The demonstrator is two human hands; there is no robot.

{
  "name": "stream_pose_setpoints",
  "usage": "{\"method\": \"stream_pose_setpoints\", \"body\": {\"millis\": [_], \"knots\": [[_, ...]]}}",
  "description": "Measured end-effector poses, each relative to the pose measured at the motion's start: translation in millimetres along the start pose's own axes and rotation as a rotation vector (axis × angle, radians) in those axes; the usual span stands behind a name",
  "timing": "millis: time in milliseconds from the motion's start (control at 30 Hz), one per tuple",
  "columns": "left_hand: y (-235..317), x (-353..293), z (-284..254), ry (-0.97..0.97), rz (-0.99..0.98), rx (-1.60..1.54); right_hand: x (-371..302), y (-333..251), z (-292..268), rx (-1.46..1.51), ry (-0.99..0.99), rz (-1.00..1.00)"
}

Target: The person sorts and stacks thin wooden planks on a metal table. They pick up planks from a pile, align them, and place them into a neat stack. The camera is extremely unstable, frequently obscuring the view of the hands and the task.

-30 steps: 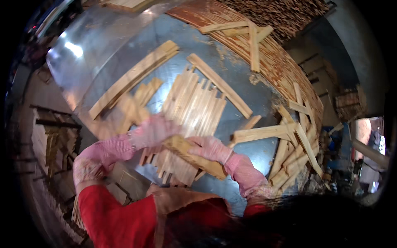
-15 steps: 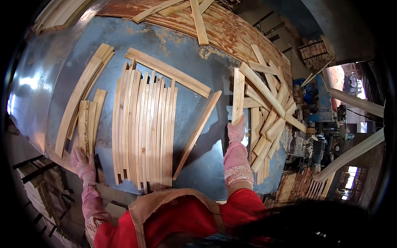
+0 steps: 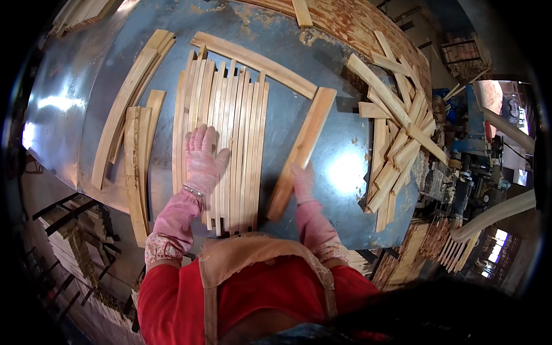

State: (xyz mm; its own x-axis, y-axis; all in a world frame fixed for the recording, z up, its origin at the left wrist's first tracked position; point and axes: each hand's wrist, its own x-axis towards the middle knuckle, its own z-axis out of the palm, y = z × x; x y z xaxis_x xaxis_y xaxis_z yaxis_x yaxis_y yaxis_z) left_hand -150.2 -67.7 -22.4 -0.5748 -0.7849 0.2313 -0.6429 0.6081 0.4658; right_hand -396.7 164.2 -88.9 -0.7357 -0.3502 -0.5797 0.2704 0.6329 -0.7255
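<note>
My left hand (image 3: pixel 204 158), in a pink glove, lies flat with fingers spread on a row of narrow wooden strips (image 3: pixel 247 155) set side by side on the metal tabletop. Right of the row, my gloved right hand (image 3: pixel 303 183) grips the right edge of a wooden board (image 3: pixel 306 141), which slants with its far end to the right. The fingertips of that hand are partly hidden by the board. Across the far ends of the row runs another wooden strip (image 3: pixel 259 64), its right end close to the held board.
Left of the row lie several longer boards (image 3: pixel 129 98) and shorter ones (image 3: pixel 135 167). A jumbled pile of boards (image 3: pixel 402 129) covers the table's right side. A plywood sheet (image 3: pixel 351 26) borders the far edge. Machinery with a pale hose (image 3: pixel 497 213) stands beyond the right edge.
My left hand has moved right, from the short boards onto the row. My right hand has come left from beside the pile and now grips the slanted board. The view has shifted.
</note>
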Motion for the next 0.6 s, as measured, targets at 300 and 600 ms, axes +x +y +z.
{"method": "stream_pose_setpoints", "body": {"millis": [300,600], "knots": [[134.8,3.8,-5.7,-0.735,-0.547,-1.469,10.4,-54.0,-0.4,0.735,-0.436,-0.080],[-8.1,6.3,-117.5,-0.090,-0.658,-0.390,189.4,-223.9,51.8,-1.145,0.117,-0.767]]}}
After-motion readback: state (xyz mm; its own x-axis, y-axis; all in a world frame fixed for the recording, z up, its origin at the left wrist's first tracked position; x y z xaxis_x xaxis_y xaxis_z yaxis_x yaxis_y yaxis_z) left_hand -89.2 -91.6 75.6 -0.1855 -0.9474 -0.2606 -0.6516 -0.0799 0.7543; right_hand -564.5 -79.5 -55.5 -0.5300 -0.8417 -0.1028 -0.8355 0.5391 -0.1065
